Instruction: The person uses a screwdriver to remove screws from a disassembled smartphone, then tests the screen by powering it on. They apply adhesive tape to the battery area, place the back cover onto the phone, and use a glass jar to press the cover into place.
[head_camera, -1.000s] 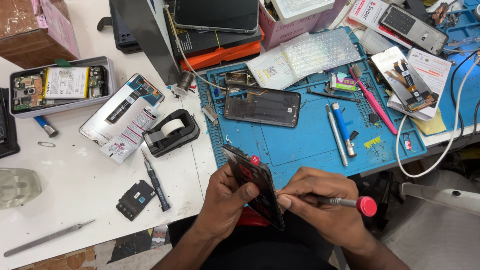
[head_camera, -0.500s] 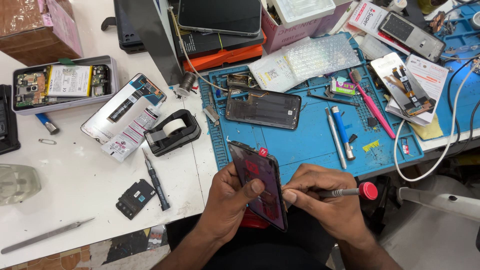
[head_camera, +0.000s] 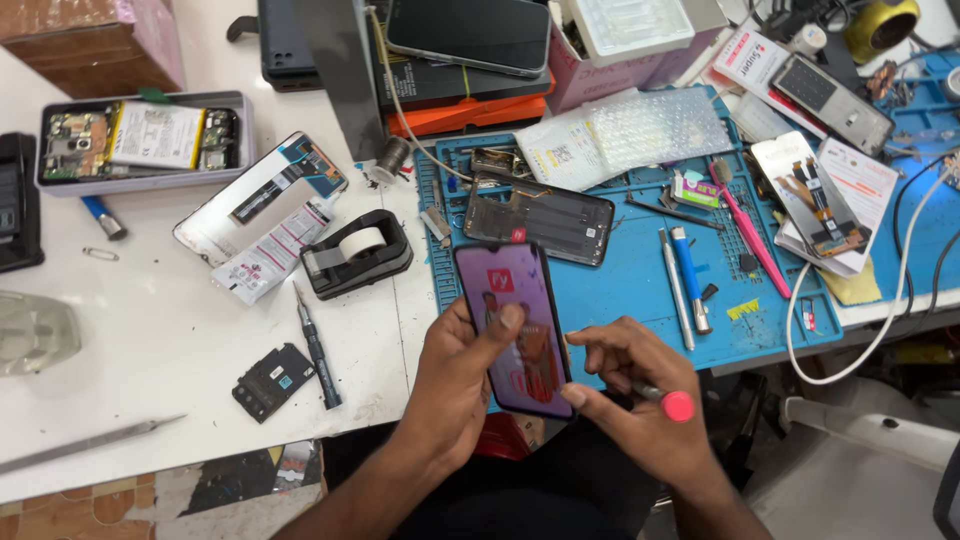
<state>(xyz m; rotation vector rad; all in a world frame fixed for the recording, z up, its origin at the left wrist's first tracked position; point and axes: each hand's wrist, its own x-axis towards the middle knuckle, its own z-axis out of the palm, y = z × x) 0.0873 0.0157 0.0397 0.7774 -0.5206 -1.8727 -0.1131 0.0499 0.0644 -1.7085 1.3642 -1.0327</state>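
Observation:
My left hand (head_camera: 455, 375) holds a smartphone (head_camera: 512, 325) with its lit screen facing up, thumb resting on the glass. My right hand (head_camera: 625, 395) touches the phone's lower right corner with a fingertip and keeps a screwdriver with a red cap (head_camera: 672, 403) tucked in its fingers. The phone hovers over the near left corner of a blue work mat (head_camera: 640, 300). A black phone frame (head_camera: 545, 215) lies on the mat just beyond it.
A black tape dispenser (head_camera: 357, 253), a small black screwdriver (head_camera: 317, 350) and a small black cover piece (head_camera: 272, 380) lie on the white table to the left. An opened phone (head_camera: 140, 135) sits far left. Tools, a pink brush (head_camera: 748, 225) and parts crowd the mat's right side.
The phone has turned from edge-on to screen-up and flat. My left thumb now rests on the screen, and my right hand has moved from its side to its lower corner.

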